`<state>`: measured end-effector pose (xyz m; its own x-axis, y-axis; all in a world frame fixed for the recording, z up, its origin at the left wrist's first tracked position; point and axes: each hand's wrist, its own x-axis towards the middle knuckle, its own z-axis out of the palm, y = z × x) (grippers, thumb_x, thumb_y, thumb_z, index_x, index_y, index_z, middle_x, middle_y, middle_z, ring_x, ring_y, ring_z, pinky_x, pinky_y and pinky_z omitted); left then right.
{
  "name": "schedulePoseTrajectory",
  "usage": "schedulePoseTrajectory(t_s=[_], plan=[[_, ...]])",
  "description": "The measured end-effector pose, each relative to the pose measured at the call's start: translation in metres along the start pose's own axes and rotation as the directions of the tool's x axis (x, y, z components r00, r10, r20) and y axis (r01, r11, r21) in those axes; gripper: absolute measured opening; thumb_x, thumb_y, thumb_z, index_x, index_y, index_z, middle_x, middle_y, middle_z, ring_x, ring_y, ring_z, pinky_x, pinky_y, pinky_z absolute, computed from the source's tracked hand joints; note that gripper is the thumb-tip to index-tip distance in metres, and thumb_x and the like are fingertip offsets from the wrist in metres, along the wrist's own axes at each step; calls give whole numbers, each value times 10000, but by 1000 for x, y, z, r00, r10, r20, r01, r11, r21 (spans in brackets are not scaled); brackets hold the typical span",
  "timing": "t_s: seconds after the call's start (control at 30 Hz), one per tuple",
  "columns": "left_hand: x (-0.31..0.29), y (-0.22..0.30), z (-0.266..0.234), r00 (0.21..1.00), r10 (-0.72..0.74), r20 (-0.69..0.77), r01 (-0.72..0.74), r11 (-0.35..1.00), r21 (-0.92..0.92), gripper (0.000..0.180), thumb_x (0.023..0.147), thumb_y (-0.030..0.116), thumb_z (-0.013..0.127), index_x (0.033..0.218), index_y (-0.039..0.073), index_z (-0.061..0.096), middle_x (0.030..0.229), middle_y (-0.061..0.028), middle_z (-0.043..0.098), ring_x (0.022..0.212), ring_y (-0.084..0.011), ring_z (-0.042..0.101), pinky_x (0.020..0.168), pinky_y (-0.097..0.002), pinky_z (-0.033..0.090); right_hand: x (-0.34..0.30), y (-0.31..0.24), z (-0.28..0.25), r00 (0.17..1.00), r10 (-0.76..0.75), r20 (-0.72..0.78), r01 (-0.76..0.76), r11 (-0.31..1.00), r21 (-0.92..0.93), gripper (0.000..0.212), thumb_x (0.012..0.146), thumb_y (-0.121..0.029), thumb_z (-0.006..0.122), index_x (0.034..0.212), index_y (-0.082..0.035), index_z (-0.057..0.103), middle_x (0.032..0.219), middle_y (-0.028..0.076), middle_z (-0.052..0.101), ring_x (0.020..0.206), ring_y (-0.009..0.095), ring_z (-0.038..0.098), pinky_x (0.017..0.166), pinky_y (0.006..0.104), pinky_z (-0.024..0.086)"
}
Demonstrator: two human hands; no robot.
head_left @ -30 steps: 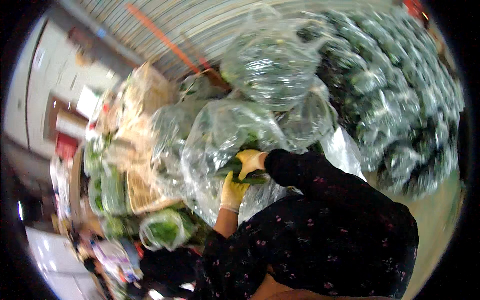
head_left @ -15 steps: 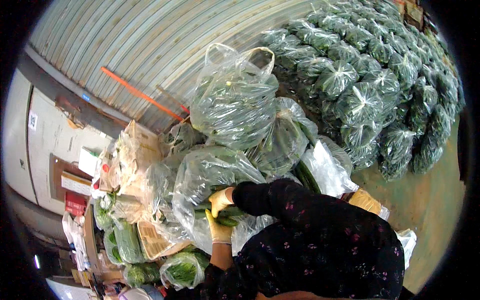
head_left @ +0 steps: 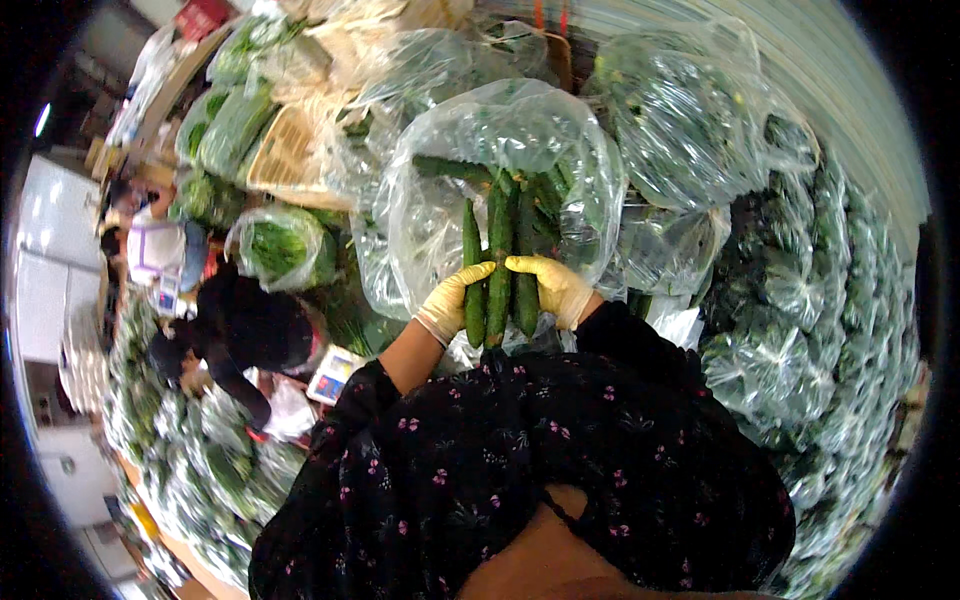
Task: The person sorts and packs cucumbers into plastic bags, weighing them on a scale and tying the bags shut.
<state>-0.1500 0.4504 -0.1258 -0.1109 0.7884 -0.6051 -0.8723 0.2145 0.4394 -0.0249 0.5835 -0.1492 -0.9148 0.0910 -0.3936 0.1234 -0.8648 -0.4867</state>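
Observation:
Both my hands wear pale yellow gloves. Between them I hold a bunch of three long dark green cucumbers (head_left: 499, 260), side by side and pointing away from me. My left hand (head_left: 455, 300) closes round the left side of the bunch, thumb on top. From the right side my right hand (head_left: 555, 288) grips it, its thumb also on top. The fingers underneath are hidden. Just beyond, a large clear plastic bag (head_left: 420, 215) gapes open, with more cucumbers (head_left: 450, 168) inside. The held cucumbers' far ends lie over its mouth.
A full clear bag (head_left: 690, 110) stands at the far right, and many stacked bags (head_left: 775, 370) fill the right side. To the left are a bag of leafy greens (head_left: 275, 245), a tan crate (head_left: 285, 155) and a bending co-worker (head_left: 250, 325) beside more bagged vegetables (head_left: 215, 450).
My view has swung round, so the bag is now straight ahead. My hands, earlier inside the bag among cucumbers, are now at its near side with the bunch between them.

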Motion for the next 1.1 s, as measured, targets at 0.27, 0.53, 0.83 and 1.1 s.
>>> schedulePoseTrajectory(t_s=[0.27, 0.53, 0.83, 1.1], plan=[[-36, -28, -8, 968, 236, 90, -239, 971, 27, 448, 830, 180, 622, 1225, 50, 455, 1023, -101, 612, 890, -220, 608, 762, -358, 520, 3, 10, 23, 967, 175, 184, -166, 984, -60, 359, 801, -147, 660, 1123, -30, 552, 1023, 70, 617, 930, 201, 585, 846, 353, 461], [-71, -48, -60, 939, 344, -4, -329, 896, -299, 429, 825, 204, 596, 1200, 25, 488, 1098, -156, 579, 990, -314, 560, 837, -532, 446, 36, 14, 43, 845, 445, 297, -373, 888, -269, 349, 812, -152, 613, 1118, 3, 551, 1026, 118, 620, 917, 243, 605, 856, 388, 476], [-114, -74, -64, 746, 579, -329, -657, 719, -226, 440, 859, 299, 613, 1228, 113, 462, 1065, -53, 577, 951, -157, 548, 833, -313, 453, 56, 91, 94, 799, 528, 290, -414, 831, -372, 443, 778, -202, 700, 1147, -30, 526, 1064, 70, 595, 970, 200, 562, 862, 348, 457], [-165, -126, -123, 734, 603, -313, -674, 586, -450, 550, 873, 515, 484, 1250, 114, 460, 1129, -65, 559, 969, -196, 546, 846, -354, 467, 62, 164, 130, 670, 674, 311, -205, 571, -795, 573, 724, -136, 711, 1229, -33, 460, 1094, 69, 571, 997, 196, 542, 887, 331, 431]])
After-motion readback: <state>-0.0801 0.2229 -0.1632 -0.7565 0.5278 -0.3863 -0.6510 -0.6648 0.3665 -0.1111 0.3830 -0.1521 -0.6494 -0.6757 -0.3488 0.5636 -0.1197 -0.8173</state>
